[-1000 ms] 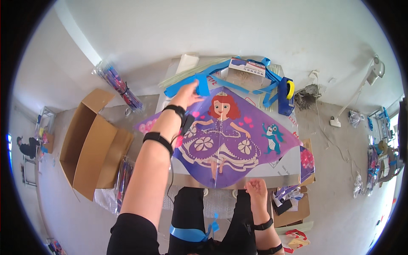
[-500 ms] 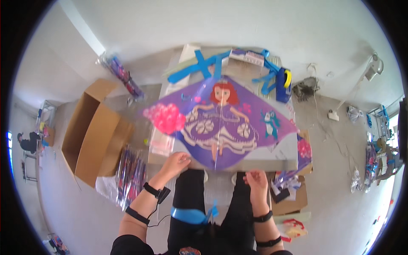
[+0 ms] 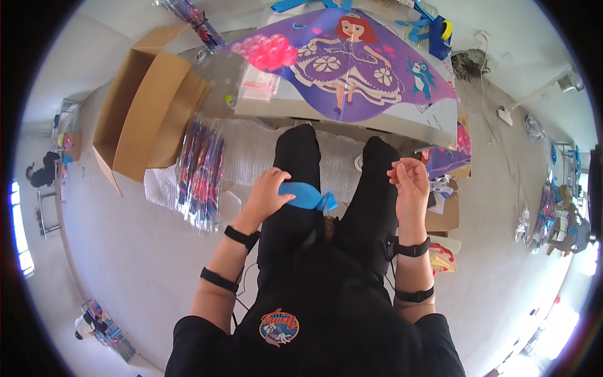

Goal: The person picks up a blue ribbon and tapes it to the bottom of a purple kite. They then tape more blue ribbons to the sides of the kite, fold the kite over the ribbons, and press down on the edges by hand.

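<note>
A blue ribbon strip (image 3: 303, 195) lies across my black trouser legs, its narrow end bent up near my lap. My left hand (image 3: 269, 193) has its thumb and fingers closed round the strip's left end. Over my right thigh, my right hand (image 3: 411, 183) is raised with its fingers loosely bent and apart, and I see nothing in it. On the table (image 3: 276, 108) in front lies a purple kite (image 3: 392, 56) printed with a red-haired figure in a gown, pink blossoms and a blue animal. Its lower tip reaches the table's near edge.
A large open cardboard box (image 3: 141, 107) stands at the left, beside bundles of kites (image 3: 201, 169) in clear film. More blue strips and a blue tape dispenser (image 3: 441, 39) sit on the table's far side. At the right are a carton (image 3: 445, 213) and a floor cable.
Both hands have drawn back from the table's near edge toward my lap. My left hand has taken hold of the blue ribbon strip. The view has tilted down; the kite remains on the table.
</note>
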`<state>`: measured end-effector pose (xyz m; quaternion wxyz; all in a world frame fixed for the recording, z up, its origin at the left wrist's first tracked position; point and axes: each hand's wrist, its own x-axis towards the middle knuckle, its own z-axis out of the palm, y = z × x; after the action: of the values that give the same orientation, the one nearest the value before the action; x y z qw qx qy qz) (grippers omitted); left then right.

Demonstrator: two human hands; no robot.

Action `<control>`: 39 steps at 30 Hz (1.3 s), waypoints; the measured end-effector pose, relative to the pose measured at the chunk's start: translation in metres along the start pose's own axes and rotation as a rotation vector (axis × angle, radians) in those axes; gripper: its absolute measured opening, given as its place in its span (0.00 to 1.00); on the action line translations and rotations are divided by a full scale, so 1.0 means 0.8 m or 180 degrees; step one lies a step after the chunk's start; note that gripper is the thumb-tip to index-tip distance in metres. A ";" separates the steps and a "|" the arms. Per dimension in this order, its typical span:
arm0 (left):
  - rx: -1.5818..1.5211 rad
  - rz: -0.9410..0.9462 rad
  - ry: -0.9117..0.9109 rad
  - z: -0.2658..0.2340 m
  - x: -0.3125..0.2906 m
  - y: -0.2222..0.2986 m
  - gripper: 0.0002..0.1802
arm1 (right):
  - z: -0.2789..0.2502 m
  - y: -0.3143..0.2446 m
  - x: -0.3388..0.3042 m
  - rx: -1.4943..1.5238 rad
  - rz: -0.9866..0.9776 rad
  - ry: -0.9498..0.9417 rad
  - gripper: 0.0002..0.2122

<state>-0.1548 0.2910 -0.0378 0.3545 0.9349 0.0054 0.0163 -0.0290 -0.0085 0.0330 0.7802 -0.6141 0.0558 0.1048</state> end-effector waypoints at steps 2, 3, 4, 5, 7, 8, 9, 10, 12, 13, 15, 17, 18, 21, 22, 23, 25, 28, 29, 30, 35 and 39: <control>0.0117 -0.0063 -0.0157 0.002 -0.003 -0.003 0.23 | -0.004 0.002 -0.015 -0.0059 -0.0011 -0.0021 0.06; 0.0248 -0.0134 -0.0296 0.002 -0.002 -0.004 0.22 | -0.005 0.003 -0.021 -0.0110 -0.0025 -0.0064 0.06; 0.0181 -0.0088 -0.0328 0.001 0.001 -0.006 0.19 | -0.005 0.005 -0.026 -0.0109 -0.0038 -0.0055 0.06; 0.0185 -0.0075 -0.0325 -0.001 0.005 -0.009 0.19 | -0.003 0.008 -0.029 -0.0246 0.0067 -0.0111 0.07; -0.0103 -0.0355 -0.1044 -0.003 0.014 -0.019 0.17 | -0.002 0.026 -0.030 -0.0375 0.0160 -0.0168 0.07; -0.0119 -0.0102 -0.0939 -0.003 0.016 -0.026 0.18 | -0.004 0.045 -0.028 -0.0679 0.0395 -0.0455 0.07; -0.0105 -0.0085 -0.0922 -0.006 0.018 -0.035 0.18 | -0.004 0.062 -0.025 -0.0982 0.0630 -0.0750 0.07; -0.0285 -0.0450 -0.1183 -0.010 0.023 -0.034 0.17 | -0.003 0.081 -0.024 -0.1081 0.0718 -0.0930 0.07; -0.0451 -0.0788 -0.1428 -0.023 0.027 -0.022 0.17 | 0.004 0.105 -0.027 -0.1297 0.0814 -0.1240 0.07; -0.0711 -0.0968 -0.1428 -0.029 0.028 -0.016 0.15 | 0.005 0.119 -0.028 -0.1410 0.0801 -0.1320 0.08; -0.0961 -0.1141 -0.1371 -0.045 0.028 -0.002 0.14 | 0.014 0.131 -0.030 -0.1655 0.0892 -0.1491 0.08; -0.1730 -0.1431 -0.1076 -0.059 0.018 0.015 0.11 | 0.030 0.124 -0.035 -0.1573 0.1116 -0.1657 0.11; -0.1734 -0.1425 -0.1050 -0.063 0.013 0.025 0.11 | 0.038 0.117 -0.040 -0.1486 0.1366 -0.1792 0.13; -0.2360 -0.1520 -0.0915 -0.080 0.011 0.055 0.11 | 0.076 0.075 -0.065 -0.2724 -0.1097 -0.1415 0.22; -0.2590 -0.1427 -0.0918 -0.082 0.014 0.067 0.10 | 0.089 0.047 -0.068 -0.2716 -0.1346 -0.1546 0.30; -0.2814 -0.1353 -0.0907 -0.086 0.014 0.079 0.10 | 0.102 0.032 -0.070 -0.2712 -0.1361 -0.1560 0.30; -0.2999 -0.1240 -0.0935 -0.093 0.024 0.102 0.10 | 0.125 0.014 -0.072 -0.2477 -0.2189 -0.1725 0.31; -0.3252 -0.1042 -0.0797 -0.102 0.040 0.123 0.11 | 0.144 0.000 -0.071 -0.1856 -0.1830 -0.1900 0.25; -0.3296 -0.0983 -0.0810 -0.106 0.046 0.123 0.12 | 0.142 0.000 -0.064 -0.1858 -0.1844 -0.1902 0.25; -0.3341 -0.0922 -0.0823 -0.109 0.050 0.123 0.13 | 0.137 0.002 -0.055 -0.1881 -0.1487 -0.1920 0.22; -0.4264 -0.0884 -0.0603 -0.132 0.054 0.140 0.19 | 0.111 -0.025 -0.027 -0.1870 -0.1272 -0.1262 0.15; -0.4193 -0.0762 -0.1165 -0.144 0.046 0.150 0.28 | 0.088 -0.045 0.003 -0.2185 -0.1535 -0.0748 0.12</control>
<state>-0.1218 0.2780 0.1291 0.8427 0.5056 0.0376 -0.1810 -0.0211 0.0524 0.0831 0.5340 -0.8173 -0.2164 0.0012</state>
